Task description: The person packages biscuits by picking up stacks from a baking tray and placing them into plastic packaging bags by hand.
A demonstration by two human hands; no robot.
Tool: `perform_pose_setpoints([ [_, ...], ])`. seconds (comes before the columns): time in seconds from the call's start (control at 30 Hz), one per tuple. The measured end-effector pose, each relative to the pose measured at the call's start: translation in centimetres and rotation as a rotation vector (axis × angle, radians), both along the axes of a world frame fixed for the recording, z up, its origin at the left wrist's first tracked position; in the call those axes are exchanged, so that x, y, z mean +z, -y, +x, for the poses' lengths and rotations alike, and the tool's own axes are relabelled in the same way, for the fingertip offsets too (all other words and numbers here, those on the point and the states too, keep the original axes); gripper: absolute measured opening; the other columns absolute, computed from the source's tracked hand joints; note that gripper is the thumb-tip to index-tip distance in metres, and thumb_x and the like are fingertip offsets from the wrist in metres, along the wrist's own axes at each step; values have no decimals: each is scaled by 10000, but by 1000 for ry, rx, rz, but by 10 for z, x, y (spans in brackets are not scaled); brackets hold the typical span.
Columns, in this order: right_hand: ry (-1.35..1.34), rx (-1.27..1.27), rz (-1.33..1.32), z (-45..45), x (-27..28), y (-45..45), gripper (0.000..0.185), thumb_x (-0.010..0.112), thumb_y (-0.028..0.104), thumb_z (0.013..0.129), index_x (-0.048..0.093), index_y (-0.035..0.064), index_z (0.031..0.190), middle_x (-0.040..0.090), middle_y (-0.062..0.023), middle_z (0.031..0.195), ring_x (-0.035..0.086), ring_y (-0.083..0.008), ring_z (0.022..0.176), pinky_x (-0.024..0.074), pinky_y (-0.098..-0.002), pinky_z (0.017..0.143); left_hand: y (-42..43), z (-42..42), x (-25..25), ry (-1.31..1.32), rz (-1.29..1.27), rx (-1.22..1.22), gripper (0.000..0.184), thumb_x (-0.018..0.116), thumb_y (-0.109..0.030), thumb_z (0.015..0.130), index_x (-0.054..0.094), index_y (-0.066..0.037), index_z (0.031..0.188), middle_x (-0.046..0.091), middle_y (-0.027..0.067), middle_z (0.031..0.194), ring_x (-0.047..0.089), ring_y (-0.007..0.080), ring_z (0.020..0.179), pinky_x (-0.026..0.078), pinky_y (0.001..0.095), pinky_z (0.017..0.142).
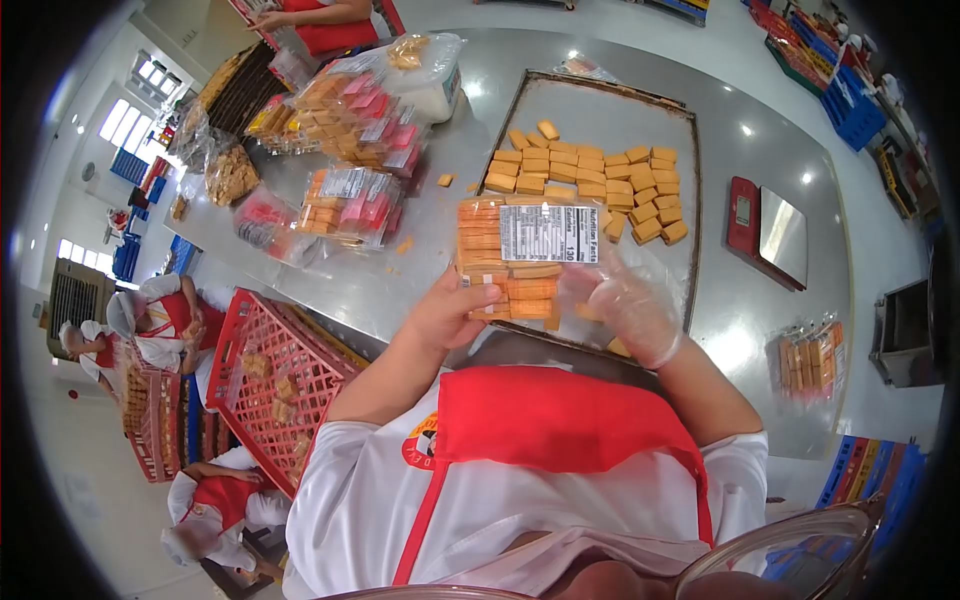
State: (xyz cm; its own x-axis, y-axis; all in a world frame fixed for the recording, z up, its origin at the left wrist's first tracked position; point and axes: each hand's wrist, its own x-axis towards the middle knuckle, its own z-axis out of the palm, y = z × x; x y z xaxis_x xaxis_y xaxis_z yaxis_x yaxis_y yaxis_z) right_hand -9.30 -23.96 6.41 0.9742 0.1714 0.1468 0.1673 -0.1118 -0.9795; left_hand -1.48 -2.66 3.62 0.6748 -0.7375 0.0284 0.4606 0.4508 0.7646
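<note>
A clear bag of orange-brown biscuits [482,232] with a nutrition label is held up over the near left part of a metal tray [650,105]. My left hand [447,312] grips its lower left corner, thumb on the front. At the bag's right side is my right hand [637,308], in a clear plastic glove; its fingers are partly hidden by the glove and the plastic, so their hold cannot be made out. Loose rectangular biscuits [590,175] lie in rows on the tray beyond the bag.
Filled bags [350,205] are piled left of the tray, beside a white tub [430,90]. A scale [768,232] and another filled bag [812,362] lie to the right. A red crate [270,385] stands at the lower left. Several people in red aprons are around.
</note>
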Motion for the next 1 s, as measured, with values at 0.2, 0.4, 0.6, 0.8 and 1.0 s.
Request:
perform_pose_setpoints([
  [0.2,-20,-33,-301,-1,-17,-4,408,509,330,822,510,92,1154,489,-98,1155,486,-225,1043,363,-297,893,-2,3,-9,-160,-79,-76,544,551,-246,815,305,-29,1249,439,148,1205,458,262,1101,384,404,912],
  [0.4,-296,-163,486,3,11,-8,304,517,202,837,503,2,1066,548,-61,960,540,-139,886,488,-250,733,4,2,-9,-124,-70,-70,544,563,-237,814,303,-31,1245,451,126,1187,464,219,1087,382,357,912],
  [0.6,-349,-205,663,4,-10,-13,304,500,216,847,512,-11,1048,555,-57,931,543,-129,842,498,-247,675,17,3,-7,299,151,270,629,621,-88,753,267,-58,1272,455,102,1179,441,179,1088,374,324,903],
  [0.8,-341,-78,463,-1,2,-10,338,526,247,830,514,-17,1040,554,-61,934,536,-118,797,480,-237,607,6,1,-11,67,105,184,822,662,6,665,199,-142,1327,395,89,1230,416,180,1114,386,317,897],
  [1.0,-334,22,368,-3,5,-13,302,560,246,799,545,27,1007,565,-34,902,536,-105,764,461,-246,592,-6,6,-6,20,149,197,851,653,32,649,183,-145,1335,380,93,1237,418,191,1109,391,324,900],
])
